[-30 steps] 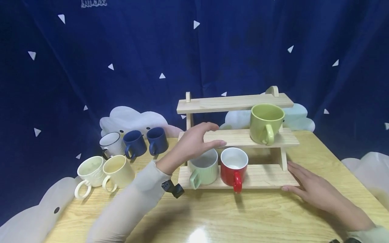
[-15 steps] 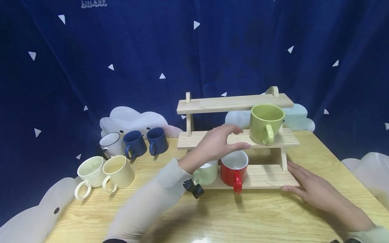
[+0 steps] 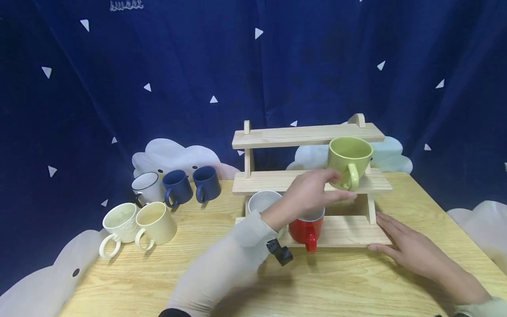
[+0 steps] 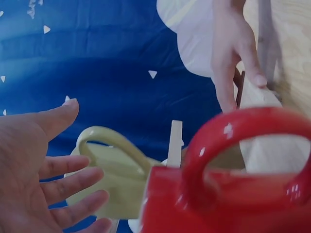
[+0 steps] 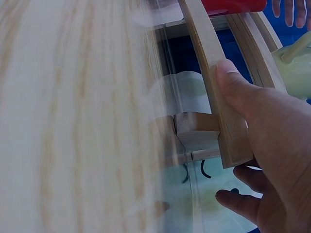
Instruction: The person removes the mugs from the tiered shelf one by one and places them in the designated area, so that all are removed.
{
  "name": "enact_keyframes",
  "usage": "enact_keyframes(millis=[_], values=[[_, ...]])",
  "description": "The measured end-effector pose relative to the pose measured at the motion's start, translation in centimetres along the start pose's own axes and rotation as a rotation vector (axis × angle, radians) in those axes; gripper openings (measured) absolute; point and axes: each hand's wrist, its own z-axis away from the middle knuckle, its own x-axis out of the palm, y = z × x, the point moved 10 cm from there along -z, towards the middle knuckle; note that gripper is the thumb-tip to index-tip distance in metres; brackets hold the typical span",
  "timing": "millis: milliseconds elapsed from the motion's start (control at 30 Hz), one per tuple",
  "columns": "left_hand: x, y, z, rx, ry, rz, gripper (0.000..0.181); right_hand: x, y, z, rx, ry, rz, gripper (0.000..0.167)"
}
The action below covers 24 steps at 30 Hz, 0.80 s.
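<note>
My left hand (image 3: 306, 193) reaches across the front of the three-tier wooden shelf (image 3: 277, 179). Its thumb and fingers are spread beside a yellow-green mug (image 3: 345, 164) on the middle tier; the left wrist view shows them beside that mug (image 4: 116, 187) without a grip on it. On the bottom tier stand a red mug (image 3: 302, 232), partly behind the left hand, and a pale green mug (image 3: 264, 200), mostly hidden by the wrist. At the shelf's right end my right hand (image 3: 416, 251) holds the bottom board, thumb (image 5: 232, 80) against its front edge and fingers past its end.
On the table's left stand two navy mugs (image 3: 177, 187), a white mug with a dark rim (image 3: 152, 190), a cream mug (image 3: 160, 226) and a whitish mug (image 3: 123, 226). A dark blue curtain (image 3: 198, 57) hangs behind. The top tier (image 3: 301, 135) carries no mug.
My left hand has moved rightward along the shelf front, from above the pale green mug to beside the yellow-green mug. My right hand stays at the shelf's end. The mugs have not moved.
</note>
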Motion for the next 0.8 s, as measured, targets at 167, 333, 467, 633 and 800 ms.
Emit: enact_keyframes(millis=[167, 333, 467, 633, 800], values=[[1.0, 0.3, -0.2, -0.041, -0.010, -0.007, 0.051, -0.1, -0.1, 0.0, -0.002, 0.005, 0.002, 0.084], [1.5, 0.6, -0.6, -0.031, 0.023, -0.028, 0.043, 0.0, 0.0, 0.1, -0.001, 0.004, 0.008, 0.083], [1.5, 1.0, -1.0, 0.009, 0.073, -0.066, 0.037, 0.0, 0.0, 0.1, -0.001, 0.008, 0.008, 0.084], [1.4, 1.5, -1.4, 0.041, 0.122, -0.118, 0.032, 0.0, 0.0, 0.1, -0.001, 0.012, 0.007, 0.085], [1.5, 1.7, -1.6, 0.050, 0.129, -0.154, 0.030, -0.1, 0.0, 0.1, -0.002, 0.012, 0.007, 0.084]])
